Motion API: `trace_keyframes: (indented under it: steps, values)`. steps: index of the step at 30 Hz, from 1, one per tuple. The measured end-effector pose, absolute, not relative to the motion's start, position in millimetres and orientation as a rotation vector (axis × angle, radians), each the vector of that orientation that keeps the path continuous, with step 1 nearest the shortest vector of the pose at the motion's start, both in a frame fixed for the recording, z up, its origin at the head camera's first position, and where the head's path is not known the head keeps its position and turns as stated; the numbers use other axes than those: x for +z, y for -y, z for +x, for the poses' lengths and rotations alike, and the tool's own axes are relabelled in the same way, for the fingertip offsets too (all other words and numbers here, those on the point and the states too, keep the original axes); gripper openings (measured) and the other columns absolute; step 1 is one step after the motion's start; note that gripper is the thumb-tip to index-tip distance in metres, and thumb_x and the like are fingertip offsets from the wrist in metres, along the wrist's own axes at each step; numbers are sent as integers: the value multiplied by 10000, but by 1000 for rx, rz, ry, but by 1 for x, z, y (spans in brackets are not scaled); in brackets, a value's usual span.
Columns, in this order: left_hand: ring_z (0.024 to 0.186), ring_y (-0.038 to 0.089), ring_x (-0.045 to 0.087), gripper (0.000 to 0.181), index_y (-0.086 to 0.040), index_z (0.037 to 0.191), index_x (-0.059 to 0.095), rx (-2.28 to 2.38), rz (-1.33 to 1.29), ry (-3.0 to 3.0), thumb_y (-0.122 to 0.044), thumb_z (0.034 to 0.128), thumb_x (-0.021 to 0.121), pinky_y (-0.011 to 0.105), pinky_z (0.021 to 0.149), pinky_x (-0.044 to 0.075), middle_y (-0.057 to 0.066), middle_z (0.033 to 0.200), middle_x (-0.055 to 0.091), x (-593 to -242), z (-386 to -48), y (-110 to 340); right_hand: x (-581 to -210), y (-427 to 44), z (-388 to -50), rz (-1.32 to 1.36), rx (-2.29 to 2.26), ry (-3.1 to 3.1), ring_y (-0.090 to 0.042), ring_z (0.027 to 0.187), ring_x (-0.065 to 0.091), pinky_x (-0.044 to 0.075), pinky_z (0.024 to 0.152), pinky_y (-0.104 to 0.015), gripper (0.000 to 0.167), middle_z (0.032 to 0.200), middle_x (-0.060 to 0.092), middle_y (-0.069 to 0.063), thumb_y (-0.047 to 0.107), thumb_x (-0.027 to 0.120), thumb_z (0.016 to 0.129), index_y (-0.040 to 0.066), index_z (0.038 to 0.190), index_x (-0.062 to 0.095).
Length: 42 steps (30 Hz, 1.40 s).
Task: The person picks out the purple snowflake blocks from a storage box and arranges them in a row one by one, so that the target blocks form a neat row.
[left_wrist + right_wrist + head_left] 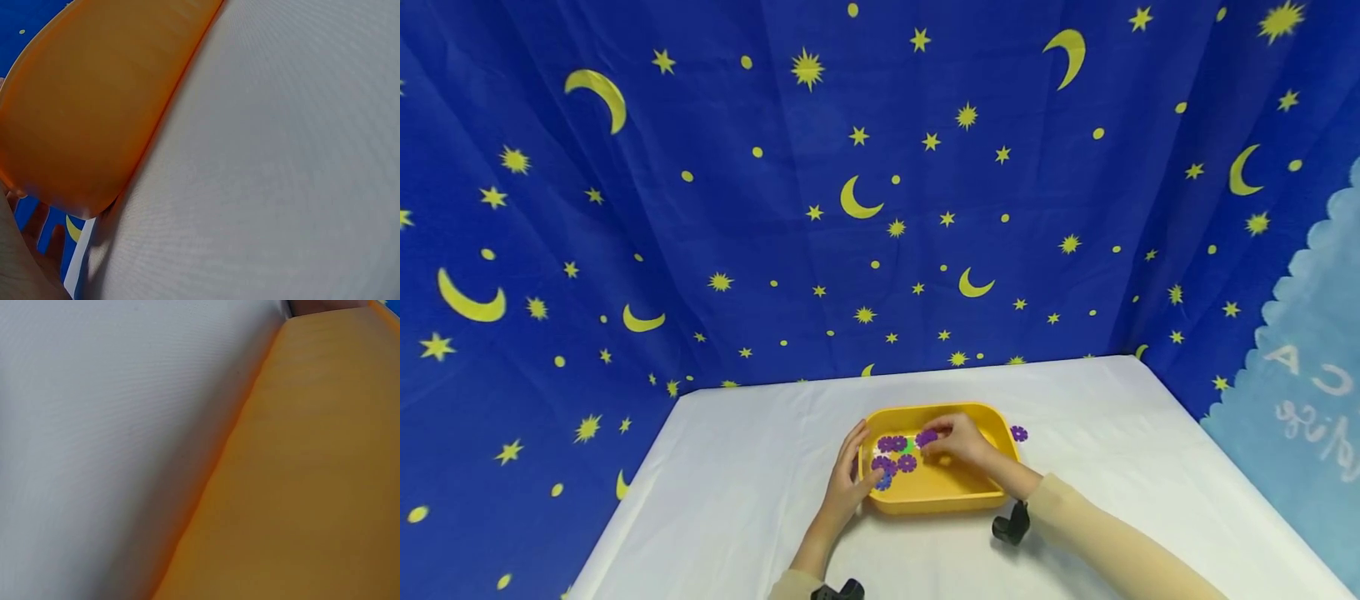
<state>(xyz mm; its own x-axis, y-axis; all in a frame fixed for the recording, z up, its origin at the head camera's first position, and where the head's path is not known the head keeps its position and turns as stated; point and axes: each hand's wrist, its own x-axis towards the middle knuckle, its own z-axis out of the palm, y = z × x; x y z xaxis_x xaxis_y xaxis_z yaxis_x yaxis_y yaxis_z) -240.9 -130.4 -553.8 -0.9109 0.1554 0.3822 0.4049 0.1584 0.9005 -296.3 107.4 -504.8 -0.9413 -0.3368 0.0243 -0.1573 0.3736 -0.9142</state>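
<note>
On the table sits a yellow plastic tray (936, 505), its outer wall filling much of both wrist views. My left hand (844, 482) holds the tray's left end, thumb over the rim and fingers along the outside. Inside, at the left, lie several purple flower-shaped plastic discs (907, 463), a blue disc (883, 481) near my left thumb and a green disc (907, 447). My right hand (964, 442) reaches over the tray and pinches a purple disc (926, 437) between thumb and fingers. The right wrist view does not show that disc.
One more purple disc (1018, 433) lies outside the tray at its right. White cloth covers the table (737, 483). A blue curtain (880, 192) with yellow moons and stars stands behind and at the sides. Light-blue fabric (1300, 350) with letters hangs at the right.
</note>
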Motion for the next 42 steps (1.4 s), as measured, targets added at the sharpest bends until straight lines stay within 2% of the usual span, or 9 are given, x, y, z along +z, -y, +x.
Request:
trace_keyframes:
  steps: [10, 16, 22, 25, 27, 32, 34, 40, 42]
  values:
    - [1480, 259, 180, 649, -150, 1442, 398, -1847, -507, 2294, -89, 852, 661, 286, 1184, 151, -6, 1589, 235, -553, -243, 130, -507, -112, -296, -402, -1696, -2384, -63, 646, 630, 568, 611, -199, 354, 1012, 681, -307, 9, 714, 798, -136, 1111, 634]
    - [1473, 288, 183, 647, -109, 1437, 399, -1865, -519, 2258, -55, 846, 657, 163, 1147, 151, 26, 1585, 243, -552, -243, 132, -502, -112, -289, -384, -1684, -2378, -73, 676, 600, 533, 606, -159, 346, 1048, 683, -277, 26, 700, 815, -102, 1131, 641]
    - [1463, 341, 181, 660, -80, 1437, 392, -1842, -561, 2237, -64, 838, 668, 153, 1145, 152, 76, 1583, 239, -551, -245, 133, -497, -111, -284, -371, -1720, -2392, -76, 694, 596, 540, 638, -162, 360, 1059, 683, -264, 32, 723, 789, -100, 1116, 649]
    - [1463, 321, 185, 662, -67, 1433, 395, -1841, -557, 2235, -62, 832, 673, 129, 1132, 145, 86, 1580, 242, -553, -243, 133, -500, -113, -281, -311, -1720, -2409, -81, 725, 592, 544, 669, -172, 386, 1056, 694, -229, 40, 756, 754, -80, 1108, 661]
    - [1470, 245, 193, 668, -67, 1435, 392, -1841, -559, 2238, -64, 830, 676, 119, 1129, 146, 82, 1581, 241, -554, -241, 132, -501, -115, -279, -275, -1716, -2442, -81, 750, 589, 541, 682, -171, 394, 1056, 696, -218, 34, 769, 736, -75, 1100, 665]
    - [1416, -49, 200, 667, -64, 1433, 396, -1849, -540, 2234, -51, 827, 675, 116, 1126, 156, 80, 1579, 249, -561, -236, 128, -502, -121, -271, -200, -1741, -2466, -108, 772, 576, 530, 678, -168, 407, 1058, 693, -223, 14, 771, 726, -77, 1107, 660]
    - [1394, -89, 203, 664, -62, 1428, 405, -1848, -526, 2235, -46, 823, 676, 127, 1130, 161, 79, 1577, 256, -561, -235, 128, -498, -123, -268, -157, -1758, -2469, -120, 773, 564, 526, 680, -172, 406, 1050, 696, -205, 12, 767, 732, -72, 1114, 659]
    - [1458, 153, 209, 664, -106, 1430, 416, -1852, -506, 2248, -70, 825, 686, 149, 1140, 164, 46, 1581, 257, -556, -238, 130, -484, -130, -268, -72, -1803, -2464, -109, 787, 592, 551, 701, -182, 424, 1059, 702, -158, 19, 765, 741, -55, 1143, 651]
    - [1459, 141, 207, 661, -85, 1430, 410, -1854, -517, 2237, -65, 828, 681, 136, 1138, 158, 50, 1581, 255, -555, -239, 130, -481, -135, -270, -81, -1822, -2450, -89, 787, 591, 544, 692, -162, 443, 1052, 704, -158, 18, 770, 737, -68, 1152, 639]
